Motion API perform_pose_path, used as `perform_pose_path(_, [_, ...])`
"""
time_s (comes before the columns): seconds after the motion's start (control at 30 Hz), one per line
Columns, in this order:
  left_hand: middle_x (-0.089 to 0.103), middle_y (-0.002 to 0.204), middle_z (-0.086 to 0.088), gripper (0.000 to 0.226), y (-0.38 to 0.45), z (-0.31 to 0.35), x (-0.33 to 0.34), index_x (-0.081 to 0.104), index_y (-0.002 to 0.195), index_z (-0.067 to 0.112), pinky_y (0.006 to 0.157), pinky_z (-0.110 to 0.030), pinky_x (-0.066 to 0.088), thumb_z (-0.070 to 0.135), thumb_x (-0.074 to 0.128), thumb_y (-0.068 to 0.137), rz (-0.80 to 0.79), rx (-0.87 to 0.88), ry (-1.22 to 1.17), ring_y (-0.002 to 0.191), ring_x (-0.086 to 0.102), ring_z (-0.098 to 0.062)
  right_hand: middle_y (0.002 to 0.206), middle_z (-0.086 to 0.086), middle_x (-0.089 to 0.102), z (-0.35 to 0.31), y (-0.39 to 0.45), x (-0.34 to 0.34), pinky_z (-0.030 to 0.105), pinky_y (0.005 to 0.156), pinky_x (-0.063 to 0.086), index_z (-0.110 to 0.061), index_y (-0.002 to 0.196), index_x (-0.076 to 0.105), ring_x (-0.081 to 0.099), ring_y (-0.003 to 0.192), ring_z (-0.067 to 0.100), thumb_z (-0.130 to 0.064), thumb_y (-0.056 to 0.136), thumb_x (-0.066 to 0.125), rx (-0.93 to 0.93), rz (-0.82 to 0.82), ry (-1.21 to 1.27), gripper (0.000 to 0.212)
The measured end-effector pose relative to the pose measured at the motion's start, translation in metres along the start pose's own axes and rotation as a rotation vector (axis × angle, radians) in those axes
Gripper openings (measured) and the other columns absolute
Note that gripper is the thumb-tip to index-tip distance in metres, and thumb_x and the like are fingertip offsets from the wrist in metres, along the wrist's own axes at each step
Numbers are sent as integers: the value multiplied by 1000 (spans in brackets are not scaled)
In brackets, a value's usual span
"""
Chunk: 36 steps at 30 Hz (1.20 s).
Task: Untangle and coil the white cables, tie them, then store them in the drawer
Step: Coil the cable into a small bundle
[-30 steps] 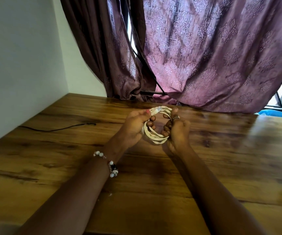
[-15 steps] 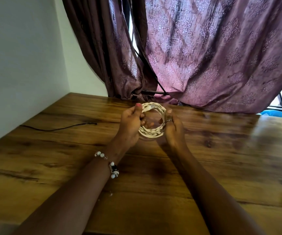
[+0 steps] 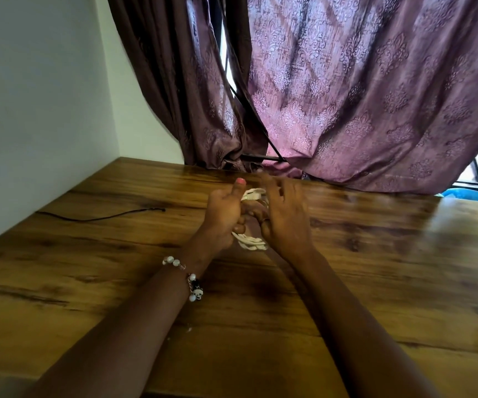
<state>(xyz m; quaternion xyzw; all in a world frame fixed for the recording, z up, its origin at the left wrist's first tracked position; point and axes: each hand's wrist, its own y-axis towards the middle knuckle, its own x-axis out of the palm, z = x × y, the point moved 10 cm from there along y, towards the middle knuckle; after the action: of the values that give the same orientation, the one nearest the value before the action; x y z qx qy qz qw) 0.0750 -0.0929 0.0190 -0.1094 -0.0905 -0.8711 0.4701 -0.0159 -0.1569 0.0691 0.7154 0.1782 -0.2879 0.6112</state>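
A small coil of white cable [image 3: 250,242] is held upright just above the wooden table [image 3: 375,268], between my two hands. My left hand [image 3: 224,214] grips the coil's left side, thumb up and fingers curled through the loop. My right hand [image 3: 285,216] lies against the coil's right side with its fingers spread and blurred, the thumb tucked into the loop. Most of the coil is hidden behind the hands; only its top and bottom arcs show. No drawer is in view.
A thin black cable [image 3: 103,217] lies on the table at the left, near the white wall. Purple curtains [image 3: 346,96] hang along the table's far edge. A blue object [image 3: 473,195] shows at the far right behind the table.
My right hand has opened its fingers and spread them over the coil's right side. The coil has dropped a little toward the table. My left hand keeps its grip.
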Motion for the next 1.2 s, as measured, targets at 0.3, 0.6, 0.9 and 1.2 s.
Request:
perform_pose_path(0.3, [35,46,4,46,3,-18,16,54,60,16,37,-10,21,41,45,98,-179,-105,9,31,25,-5,86,18,62,-7,0,-16,31,70,38,3,91,64,50,83,26,-2,70,52,-200,148,141,25])
perform_pose_path(0.6, [33,48,5,34,6,-14,18,55,68,14,34,-12,24,39,59,90,-210,-95,-92,34,28,-4,82,6,63,27,-1,-21,44,62,48,-8,85,61,58,74,24,4,74,71,40,217,420,19])
perform_pose_path(0.9, [31,51,3,29,3,-9,18,55,70,14,37,-11,15,32,59,92,-220,-82,-38,35,25,-4,76,-3,57,23,-3,-6,43,54,51,-28,98,44,62,62,21,11,82,47,66,47,667,43])
perform_pose_path(1.2, [52,44,1,28,10,1,-4,59,88,-1,34,-12,21,27,63,90,0,82,-79,31,34,-5,75,-24,54,30,-5,-3,18,62,40,-21,101,68,54,66,-1,-10,89,52,179,126,724,22])
